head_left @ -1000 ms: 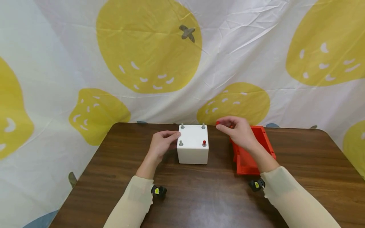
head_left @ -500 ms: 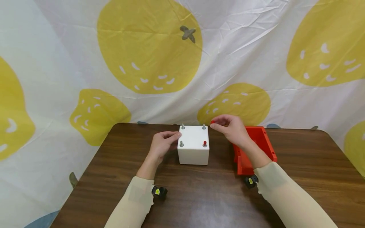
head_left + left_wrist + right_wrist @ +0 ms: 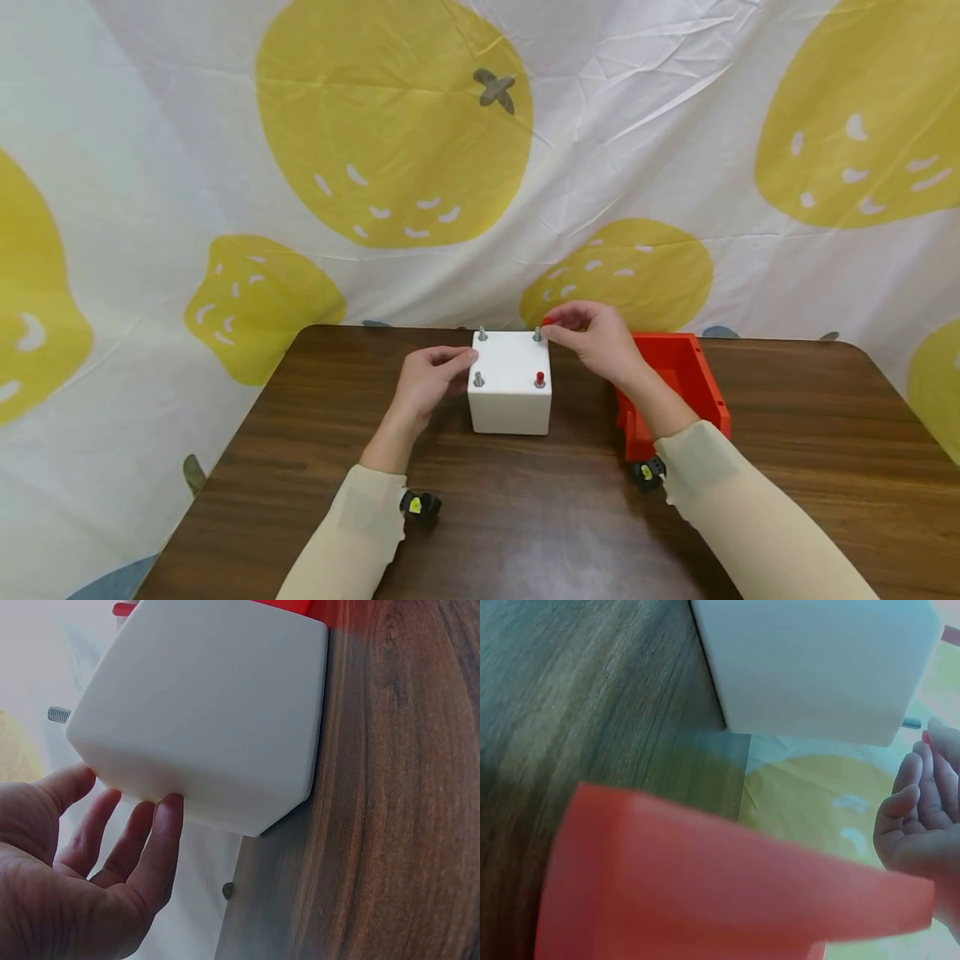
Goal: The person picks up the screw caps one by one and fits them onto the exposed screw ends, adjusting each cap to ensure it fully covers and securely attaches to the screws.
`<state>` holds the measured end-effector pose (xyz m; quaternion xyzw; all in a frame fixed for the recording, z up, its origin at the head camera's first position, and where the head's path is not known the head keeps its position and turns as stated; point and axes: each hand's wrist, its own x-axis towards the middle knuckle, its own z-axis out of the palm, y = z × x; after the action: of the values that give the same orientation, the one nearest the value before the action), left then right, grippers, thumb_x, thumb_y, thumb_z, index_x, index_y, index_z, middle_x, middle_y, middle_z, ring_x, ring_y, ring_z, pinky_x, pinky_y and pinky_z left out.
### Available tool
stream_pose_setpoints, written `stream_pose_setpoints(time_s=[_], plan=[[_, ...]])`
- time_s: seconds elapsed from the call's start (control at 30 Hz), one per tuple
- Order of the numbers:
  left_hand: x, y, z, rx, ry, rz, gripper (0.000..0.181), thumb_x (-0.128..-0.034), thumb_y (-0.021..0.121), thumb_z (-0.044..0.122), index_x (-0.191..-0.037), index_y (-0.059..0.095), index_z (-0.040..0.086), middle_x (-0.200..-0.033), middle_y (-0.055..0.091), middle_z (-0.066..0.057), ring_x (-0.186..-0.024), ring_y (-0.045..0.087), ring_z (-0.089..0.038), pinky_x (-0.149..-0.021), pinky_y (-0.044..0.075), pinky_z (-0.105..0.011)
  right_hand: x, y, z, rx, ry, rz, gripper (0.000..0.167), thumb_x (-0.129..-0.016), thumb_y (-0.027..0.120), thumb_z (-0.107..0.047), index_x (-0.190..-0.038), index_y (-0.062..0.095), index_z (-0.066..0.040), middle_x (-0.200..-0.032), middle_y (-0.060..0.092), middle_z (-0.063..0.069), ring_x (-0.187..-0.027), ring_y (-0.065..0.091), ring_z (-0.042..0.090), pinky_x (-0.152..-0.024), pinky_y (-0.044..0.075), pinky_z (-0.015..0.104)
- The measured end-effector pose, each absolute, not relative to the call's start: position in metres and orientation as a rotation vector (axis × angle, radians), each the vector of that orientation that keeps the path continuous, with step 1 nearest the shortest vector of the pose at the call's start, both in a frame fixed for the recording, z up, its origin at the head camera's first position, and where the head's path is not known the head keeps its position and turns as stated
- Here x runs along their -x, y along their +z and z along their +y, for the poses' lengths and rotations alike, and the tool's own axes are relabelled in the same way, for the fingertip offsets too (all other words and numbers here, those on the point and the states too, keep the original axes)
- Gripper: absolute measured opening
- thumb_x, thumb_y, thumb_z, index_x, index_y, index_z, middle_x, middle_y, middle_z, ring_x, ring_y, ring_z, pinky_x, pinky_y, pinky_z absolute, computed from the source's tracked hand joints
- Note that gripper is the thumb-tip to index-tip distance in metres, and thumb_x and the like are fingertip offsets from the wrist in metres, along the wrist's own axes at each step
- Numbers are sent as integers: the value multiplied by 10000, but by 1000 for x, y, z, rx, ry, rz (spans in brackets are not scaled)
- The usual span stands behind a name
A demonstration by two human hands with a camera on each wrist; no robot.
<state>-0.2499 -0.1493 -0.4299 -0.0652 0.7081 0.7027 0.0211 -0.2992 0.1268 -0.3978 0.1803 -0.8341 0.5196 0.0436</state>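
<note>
One red cap pinched beside a bare bolt

The right hand pinches the cap between thumb and fingertips; at their tips, just beside the cap, is the bolt. Whether the two touch, I cannot tell. The left hand has its fingers spread apart, tips on the side of the white block, thumb near its upper edge. The block sits on the table between both sets of fingers, its bolts pointing straight up. The held cap is too small to show its long axis; a second red cap stands upright, nearer the person than the right fingertips. Counted: one block, four bolts, three of them bare, two caps in view, and one red bin right of the right fingers.
</note>
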Motion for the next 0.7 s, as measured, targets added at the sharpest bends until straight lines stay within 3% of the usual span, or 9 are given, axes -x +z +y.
stream_pose_setpoints(time_s=[0.47, 0.7], plan=[[250, -429, -150, 199, 2190, 2177, 256, -961, 827, 195, -1149, 798, 24, -1132, 755, -119, -1013, 728, -299, -894, 635, -463, 300, -399, 120, -569, 1592, -2546, 211, -936, 845, -148, -1091, 782, -21, -962, 763, 100, -841, 649, 267, -688, 558, 242], [250, -428, -149, 177, 2210, 2179, 261, -967, 817, 176, -1147, 791, -10, -1121, 756, -126, -927, 731, -206, -803, 654, -374, 303, -401, 118, -611, 1579, -2530, 199, -927, 845, -127, -1076, 791, -6, -946, 770, 114, -838, 670, 256, -692, 551, 221]])
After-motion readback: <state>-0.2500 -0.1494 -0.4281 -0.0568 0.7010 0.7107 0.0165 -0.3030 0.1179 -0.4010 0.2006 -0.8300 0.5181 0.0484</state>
